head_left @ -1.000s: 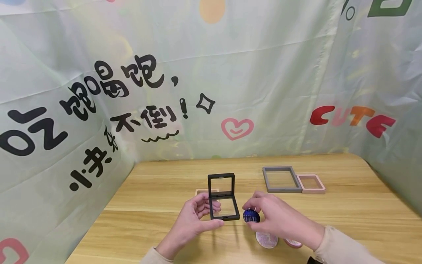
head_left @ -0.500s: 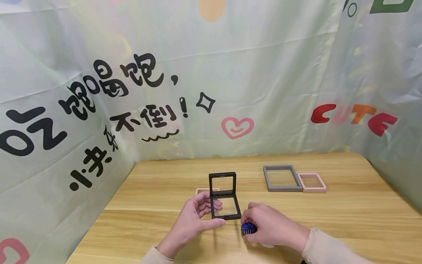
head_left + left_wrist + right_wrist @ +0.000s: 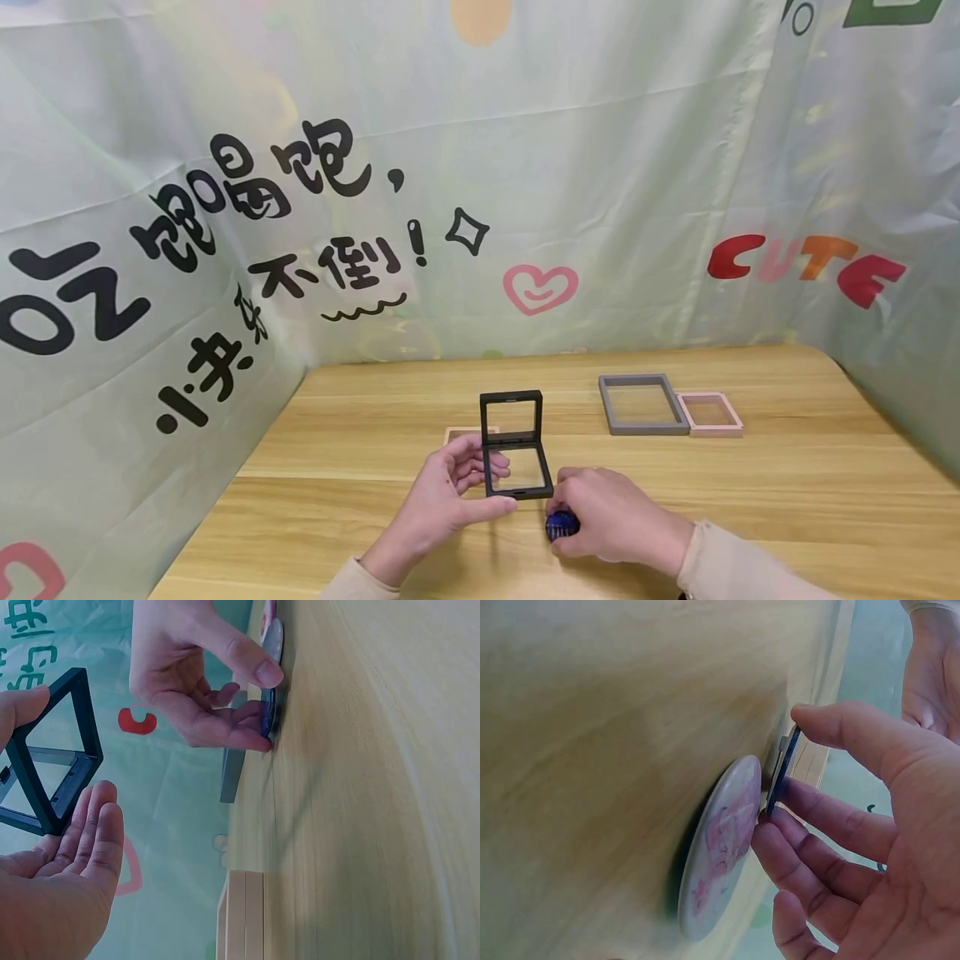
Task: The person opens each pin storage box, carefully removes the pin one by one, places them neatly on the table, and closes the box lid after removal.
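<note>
My left hand (image 3: 438, 508) holds a black hinged display frame (image 3: 512, 438) between thumb and fingers, above the table; its clear-windowed halves stand apart at roughly a right angle. Low over the wood, just right of that frame, my right hand (image 3: 615, 521) pinches a dark blue round badge (image 3: 561, 526). Seen from the right wrist, the badge (image 3: 781, 771) is edge-on, with a small fitting on its back. Beside it lies a pale round badge (image 3: 724, 851) with a pink drawing, hidden by my hand in the head view.
Farther back on the table (image 3: 360, 433) lie a grey square frame (image 3: 648, 431) and a smaller pink frame (image 3: 716, 432), side by side. A beige frame (image 3: 472, 430) lies partly hidden behind my left hand. Printed cloth (image 3: 600, 167) hangs around the table.
My right hand has moved down and slightly left with the blue badge, to near the tabletop. It now covers the badges lying there. The black frame has shifted slightly right in my left hand.
</note>
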The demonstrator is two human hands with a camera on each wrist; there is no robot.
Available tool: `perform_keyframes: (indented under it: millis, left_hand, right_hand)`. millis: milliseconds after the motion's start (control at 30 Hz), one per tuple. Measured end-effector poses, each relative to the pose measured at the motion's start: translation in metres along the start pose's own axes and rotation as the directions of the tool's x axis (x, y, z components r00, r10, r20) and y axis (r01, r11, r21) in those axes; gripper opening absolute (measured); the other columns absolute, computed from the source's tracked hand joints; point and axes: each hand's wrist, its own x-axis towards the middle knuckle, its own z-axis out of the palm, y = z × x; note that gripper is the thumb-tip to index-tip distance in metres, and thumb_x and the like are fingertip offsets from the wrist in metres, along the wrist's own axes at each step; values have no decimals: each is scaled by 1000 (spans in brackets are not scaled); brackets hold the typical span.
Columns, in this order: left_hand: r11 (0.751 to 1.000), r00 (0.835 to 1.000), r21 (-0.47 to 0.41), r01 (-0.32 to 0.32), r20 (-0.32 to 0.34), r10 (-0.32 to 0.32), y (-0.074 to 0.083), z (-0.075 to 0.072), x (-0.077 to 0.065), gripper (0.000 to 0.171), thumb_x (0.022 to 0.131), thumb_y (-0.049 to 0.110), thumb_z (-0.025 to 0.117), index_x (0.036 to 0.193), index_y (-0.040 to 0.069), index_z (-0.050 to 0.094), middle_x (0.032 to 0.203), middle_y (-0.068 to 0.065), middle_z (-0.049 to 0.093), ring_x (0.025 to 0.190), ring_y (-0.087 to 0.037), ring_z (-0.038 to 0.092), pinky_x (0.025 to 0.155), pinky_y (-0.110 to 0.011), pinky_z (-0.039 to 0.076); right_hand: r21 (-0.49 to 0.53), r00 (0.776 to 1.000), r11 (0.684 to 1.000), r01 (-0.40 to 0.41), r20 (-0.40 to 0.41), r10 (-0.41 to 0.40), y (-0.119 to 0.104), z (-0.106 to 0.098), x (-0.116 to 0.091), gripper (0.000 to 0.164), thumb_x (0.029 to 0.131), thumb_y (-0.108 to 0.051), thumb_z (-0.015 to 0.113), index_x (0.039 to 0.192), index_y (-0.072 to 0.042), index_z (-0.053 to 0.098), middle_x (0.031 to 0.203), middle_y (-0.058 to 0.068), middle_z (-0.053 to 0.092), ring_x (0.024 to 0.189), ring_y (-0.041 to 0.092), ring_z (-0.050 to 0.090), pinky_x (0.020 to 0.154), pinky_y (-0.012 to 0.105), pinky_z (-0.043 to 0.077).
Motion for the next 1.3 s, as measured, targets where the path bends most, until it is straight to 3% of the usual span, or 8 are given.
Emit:
perform_keyframes:
  millis: [333, 633, 767, 933, 1033, 1133, 1300]
  left_hand:
    - [1000, 1000, 7, -10, 9, 10, 1, 3, 2, 64, 82, 9, 92, 137, 0, 60, 125, -8, 73, 115, -24, 71, 105, -23, 58]
    - [1000, 1000, 2, -15, 17, 15, 2, 4, 3, 64, 82, 7, 92, 136, 0, 60, 127, -15, 72, 113, -21, 72, 105, -25, 58]
    - [1000, 1000, -2, -19, 21, 19, 1, 5, 4, 64, 81, 6, 92, 137, 0, 60, 127, -15, 72, 113, -21, 72, 107, -28, 58]
    - [999, 999, -8, -41, 36, 41, 0, 6, 4, 63, 82, 6, 92, 136, -3, 59, 127, -19, 71, 112, -22, 72, 107, -29, 59]
    - [999, 998, -11, -51, 40, 51, 0, 6, 4, 62, 83, 6, 91, 135, -5, 59, 126, -22, 71, 111, -22, 73, 105, -28, 59]
    - [999, 998, -16, -44, 40, 45, 0, 7, 3, 63, 82, 5, 91, 135, -6, 59, 126, -22, 71, 111, -21, 73, 105, -26, 59]
    - [1000, 999, -10, -28, 41, 28, 1, 10, 2, 63, 81, 4, 92, 135, -5, 59, 125, -17, 73, 110, -18, 72, 104, -24, 59]
  right_hand:
    - [-132, 999, 991, 34, -23, -37, 0, 3, 0, 30, 73, -37, 95, 97, -21, 85, 88, -10, 64, 76, -1, 56, 73, 34, 58]
    - [-102, 1000, 995, 20, -10, -21, 0, 2, -1, 32, 75, -38, 95, 98, -19, 84, 90, -9, 64, 74, -2, 53, 69, 29, 53]
    - [-36, 999, 999, -9, -37, 8, -1, -2, -4, 34, 76, -43, 94, 95, -17, 82, 91, -9, 63, 72, -1, 49, 64, 24, 47]
    - [88, 997, 995, -53, -47, 57, 1, -22, -8, 26, 91, -40, 85, 98, -15, 78, 93, -9, 64, 73, 2, 54, 60, 23, 47]
    - [132, 995, 991, -33, -90, 46, 5, -41, -8, 22, 103, -31, 72, 111, -12, 80, 98, -8, 72, 80, 1, 61, 66, 23, 54]
    - [203, 988, 979, -32, -138, 61, 8, -60, -7, 28, 111, -29, 59, 120, -10, 78, 98, -6, 75, 83, 2, 64, 70, 24, 56]
    - [317, 984, 947, -59, -140, 108, 6, -81, -4, 41, 116, -35, 46, 127, -9, 75, 101, -7, 78, 93, 7, 71, 83, 29, 61]
